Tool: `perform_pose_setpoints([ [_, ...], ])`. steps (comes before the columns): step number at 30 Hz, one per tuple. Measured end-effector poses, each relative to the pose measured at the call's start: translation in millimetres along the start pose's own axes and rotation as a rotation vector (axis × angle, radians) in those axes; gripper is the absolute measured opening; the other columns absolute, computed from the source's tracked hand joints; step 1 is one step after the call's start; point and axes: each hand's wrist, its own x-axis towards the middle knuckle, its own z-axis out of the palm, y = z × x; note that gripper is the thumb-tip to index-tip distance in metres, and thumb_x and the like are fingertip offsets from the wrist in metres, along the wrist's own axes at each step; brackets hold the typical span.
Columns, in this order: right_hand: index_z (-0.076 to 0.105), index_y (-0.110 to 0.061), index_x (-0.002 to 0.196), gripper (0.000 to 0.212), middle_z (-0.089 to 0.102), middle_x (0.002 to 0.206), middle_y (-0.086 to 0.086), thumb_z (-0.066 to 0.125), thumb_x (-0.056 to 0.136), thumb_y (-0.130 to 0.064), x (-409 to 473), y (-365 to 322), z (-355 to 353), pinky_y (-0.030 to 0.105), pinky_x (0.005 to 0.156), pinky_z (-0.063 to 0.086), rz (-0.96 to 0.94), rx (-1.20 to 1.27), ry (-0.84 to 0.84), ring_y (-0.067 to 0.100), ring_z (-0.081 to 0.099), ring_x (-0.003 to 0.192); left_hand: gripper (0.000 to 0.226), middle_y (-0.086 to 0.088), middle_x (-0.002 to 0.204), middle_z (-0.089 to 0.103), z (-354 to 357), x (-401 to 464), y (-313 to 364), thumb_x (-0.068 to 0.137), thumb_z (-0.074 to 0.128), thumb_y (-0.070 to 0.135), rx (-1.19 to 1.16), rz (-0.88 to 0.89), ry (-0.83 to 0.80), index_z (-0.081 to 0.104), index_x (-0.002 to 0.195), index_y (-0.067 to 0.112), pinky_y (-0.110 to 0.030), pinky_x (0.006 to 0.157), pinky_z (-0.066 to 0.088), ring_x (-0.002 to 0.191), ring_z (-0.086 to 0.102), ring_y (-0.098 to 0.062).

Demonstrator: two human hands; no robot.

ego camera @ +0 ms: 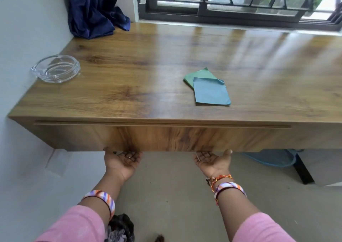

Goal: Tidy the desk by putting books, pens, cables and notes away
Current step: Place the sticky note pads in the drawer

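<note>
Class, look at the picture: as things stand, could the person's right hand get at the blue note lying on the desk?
Probably yes. The right hand holds nothing, only hooked palm-up under the drawer front. The blue note lies flat on the desk, overlapping a green note, with nothing around it to block a reach.

left hand [123, 161] palm-up, right hand [212, 161] palm-up, fingers curled

Bright daylight comes in through the window [238, 1] ahead of me and makes shiny white streaks on the desk [240, 53] just below it. It is darker under the desk. Everything looks a bit soft, and straight lines bend near the edges.
</note>
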Motion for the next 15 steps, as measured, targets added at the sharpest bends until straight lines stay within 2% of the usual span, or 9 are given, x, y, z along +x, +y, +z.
perform_pose_setpoints([
  [2,0.035,-0.003,0.139,0.086,0.047,0.134,0.015,0.019,0.087,-0.070,-7,3,-13,0.044,0.108,0.027,-0.001,-0.047,0.030,0.030,0.043,0.127,0.075,-0.017,0.116,0.055,-13,-10,-4,0.091,0.025,0.063,0.123,0.009,0.016,0.043,0.129,0.001,-0.040,0.104,0.035,0.117,0.049,-0.030],
  [4,0.043,-0.002,0.129,0.079,0.055,0.106,0.015,0.018,0.090,-0.067,-19,5,-29,0.042,0.098,0.036,-0.019,-0.162,0.075,0.030,0.054,0.100,0.064,-0.017,0.094,0.057,-33,-24,-12,0.094,0.022,0.057,0.324,0.028,0.088,0.052,0.106,0.002,-0.038,0.088,0.044,0.091,0.056,-0.028],
  [6,0.047,-0.005,0.116,0.064,0.050,0.087,0.012,0.020,0.094,-0.059,-43,7,-46,0.039,0.078,0.044,-0.054,-0.305,0.166,0.025,0.051,0.076,0.051,-0.027,0.094,0.058,-58,-46,-21,0.097,0.032,0.045,0.648,0.124,0.234,0.052,0.107,-0.001,-0.034,0.067,0.044,0.071,0.052,-0.026],
  [7,0.045,-0.007,0.117,0.053,0.048,0.086,0.011,0.027,0.096,-0.052,-58,9,-53,0.038,0.071,0.044,-0.107,-0.407,0.242,0.024,0.049,0.072,0.047,-0.032,0.108,0.056,-70,-58,-25,0.095,0.044,0.037,0.851,0.240,0.341,0.049,0.117,-0.004,-0.035,0.068,0.043,0.077,0.054,-0.030],
  [8,0.042,-0.006,0.125,0.047,0.050,0.094,0.011,0.038,0.096,-0.043,-75,11,-60,0.039,0.073,0.044,-0.199,-0.532,0.347,0.025,0.051,0.075,0.050,-0.032,0.122,0.050,-78,-71,-29,0.091,0.055,0.028,1.053,0.393,0.423,0.043,0.126,-0.005,-0.039,0.077,0.044,0.095,0.053,-0.037],
  [9,0.038,-0.004,0.132,0.048,0.051,0.109,0.015,0.049,0.094,-0.031,-87,13,-66,0.041,0.082,0.043,-0.350,-0.669,0.487,0.030,0.053,0.088,0.058,-0.030,0.133,0.041,-83,-85,-35,0.086,0.062,0.020,1.192,0.549,0.456,0.037,0.131,-0.006,-0.045,0.089,0.041,0.113,0.044,-0.042],
  [11,0.029,0.000,0.138,0.063,0.038,0.137,0.024,0.061,0.084,-0.013,-122,23,-71,0.044,0.100,0.033,-0.726,-0.928,0.670,0.039,0.042,0.122,0.077,-0.028,0.145,0.021,-86,-126,-51,0.077,0.070,0.011,1.356,0.800,0.403,0.025,0.137,-0.004,-0.050,0.102,0.031,0.128,0.027,-0.043],
  [13,0.026,-0.002,0.139,0.071,0.026,0.146,0.021,0.064,0.079,-0.010,-162,39,-73,0.043,0.107,0.026,-1.089,-1.156,0.595,0.036,0.028,0.135,0.087,-0.024,0.149,-0.001,-89,-163,-71,0.076,0.070,0.015,1.574,0.977,0.222,0.011,0.139,0.010,-0.049,0.107,0.025,0.134,0.017,-0.039],
  [15,0.028,-0.007,0.141,0.068,0.024,0.151,0.013,0.062,0.083,-0.015,-190,52,-75,0.040,0.112,0.015,-1.270,-1.511,0.348,0.027,0.018,0.141,0.086,-0.020,0.147,-0.020,-89,-185,-86,0.080,0.065,0.023,1.714,1.015,0.088,-0.001,0.136,0.025,-0.047,0.112,0.017,0.138,0.006,-0.035],
])
